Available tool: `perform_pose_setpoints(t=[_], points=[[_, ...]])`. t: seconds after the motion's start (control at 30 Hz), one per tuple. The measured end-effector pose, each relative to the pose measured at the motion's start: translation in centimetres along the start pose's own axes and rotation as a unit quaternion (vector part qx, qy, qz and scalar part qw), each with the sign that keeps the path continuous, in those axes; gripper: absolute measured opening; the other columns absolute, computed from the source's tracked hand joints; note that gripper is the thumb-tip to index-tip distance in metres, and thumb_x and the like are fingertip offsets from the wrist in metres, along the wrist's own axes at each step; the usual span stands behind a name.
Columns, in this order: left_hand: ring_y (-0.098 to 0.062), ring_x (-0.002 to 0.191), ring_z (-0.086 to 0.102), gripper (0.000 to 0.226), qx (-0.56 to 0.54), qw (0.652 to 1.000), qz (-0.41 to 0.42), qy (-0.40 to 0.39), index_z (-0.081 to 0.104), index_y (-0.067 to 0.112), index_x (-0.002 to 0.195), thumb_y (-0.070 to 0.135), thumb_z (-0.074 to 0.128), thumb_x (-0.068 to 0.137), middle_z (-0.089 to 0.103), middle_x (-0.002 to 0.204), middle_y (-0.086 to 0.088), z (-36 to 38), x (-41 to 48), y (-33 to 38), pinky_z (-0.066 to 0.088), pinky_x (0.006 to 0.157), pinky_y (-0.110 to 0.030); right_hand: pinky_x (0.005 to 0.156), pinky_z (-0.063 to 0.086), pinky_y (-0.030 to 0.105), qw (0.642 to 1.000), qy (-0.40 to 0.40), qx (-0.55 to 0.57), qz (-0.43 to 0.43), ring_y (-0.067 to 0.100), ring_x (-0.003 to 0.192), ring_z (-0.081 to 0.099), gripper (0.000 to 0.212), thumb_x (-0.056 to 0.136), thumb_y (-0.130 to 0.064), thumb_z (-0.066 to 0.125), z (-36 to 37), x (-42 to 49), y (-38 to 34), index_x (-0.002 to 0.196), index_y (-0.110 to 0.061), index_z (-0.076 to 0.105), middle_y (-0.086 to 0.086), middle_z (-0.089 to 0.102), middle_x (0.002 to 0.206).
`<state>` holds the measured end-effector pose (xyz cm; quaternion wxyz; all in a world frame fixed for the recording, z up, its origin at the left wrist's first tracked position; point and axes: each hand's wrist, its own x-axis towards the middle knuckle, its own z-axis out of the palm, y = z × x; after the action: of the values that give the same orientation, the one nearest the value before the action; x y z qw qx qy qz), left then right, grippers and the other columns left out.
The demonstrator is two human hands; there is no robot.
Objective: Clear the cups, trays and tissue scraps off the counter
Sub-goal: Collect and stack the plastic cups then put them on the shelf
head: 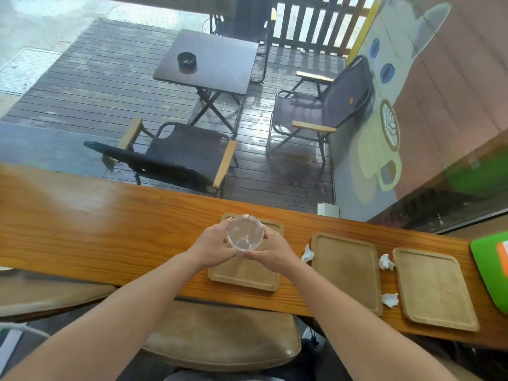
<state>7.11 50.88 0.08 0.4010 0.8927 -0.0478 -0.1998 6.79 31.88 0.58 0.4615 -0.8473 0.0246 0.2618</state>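
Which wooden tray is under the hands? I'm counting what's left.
The leftmost tray, beneath both hands holding the clear cup; the other two lie bare further right.

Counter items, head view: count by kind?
Clear cups: 1, held over the leftmost tray by the left hand and right hand
Wooden trays: 3
Tissue scraps: 3
Total: 7

Clear plastic cup (pixel 245 236) held between left hand (pixel 214 246) and right hand (pixel 272 251) over leftmost wooden tray (pixel 244 276) on counter (pixel 110 229).
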Motion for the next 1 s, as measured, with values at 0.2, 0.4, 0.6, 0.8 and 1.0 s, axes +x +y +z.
perform_pose_setpoints(t=[0.2,0.4,0.6,0.8,1.0], points=[[-0.008,0.094,0.063,0.077,-0.028,0.999,-0.024,-0.005,0.045,0.028,0.139,0.037,0.085,0.073,0.059,0.12,0.011,-0.6,0.2,-0.4,0.053,0.078,-0.022,0.093,0.053,0.037,0.999,-0.03,-0.001,0.041,0.017,0.116,0.055,0.087,0.067,-0.02,0.089,-0.3,0.6,0.4,0.141,-0.028,0.044,-0.011,0.053,0.124],[-0.015,0.106,0.061,0.078,-0.061,0.996,-0.066,0.002,0.045,0.024,0.14,0.011,0.082,0.073,0.057,0.131,0.002,0.7,0.5,-2.5,0.056,0.083,-0.028,0.095,0.053,0.045,0.997,-0.023,0.03,0.066,0.021,0.115,0.057,0.094,0.067,-0.009,0.087,0.8,0.9,1.7,0.143,-0.033,0.037,-0.008,0.05,0.127],[0.004,0.102,0.058,0.07,-0.121,0.99,-0.039,0.058,0.051,0.034,0.129,0.024,0.088,0.07,0.059,0.118,0.022,2.6,1.0,-3.6,0.047,0.075,-0.006,0.084,0.044,0.018,0.99,0.005,0.127,0.061,0.005,0.112,0.052,0.085,0.067,-0.025,0.09,3.1,2.0,2.8,0.135,-0.037,0.042,-0.015,0.053,0.126],[-0.001,0.102,0.058,0.071,-0.119,0.992,-0.007,0.031,0.051,0.032,0.131,0.038,0.087,0.069,0.059,0.115,0.02,2.2,0.9,-1.2,0.044,0.074,-0.008,0.073,0.045,0.015,0.982,0.041,0.172,0.065,0.001,0.105,0.057,0.076,0.065,-0.039,0.09,1.5,0.3,1.4,0.127,-0.041,0.046,-0.02,0.056,0.12],[0.003,0.099,0.057,0.07,-0.116,0.991,0.06,0.018,0.048,0.039,0.127,0.04,0.087,0.069,0.056,0.11,0.029,1.9,0.8,4.9,0.044,0.079,-0.013,0.08,0.055,0.024,0.979,0.079,0.185,0.038,0.005,0.101,0.063,0.075,0.063,-0.04,0.091,-3.7,-3.8,0.0,0.126,-0.036,0.05,-0.015,0.06,0.119]])
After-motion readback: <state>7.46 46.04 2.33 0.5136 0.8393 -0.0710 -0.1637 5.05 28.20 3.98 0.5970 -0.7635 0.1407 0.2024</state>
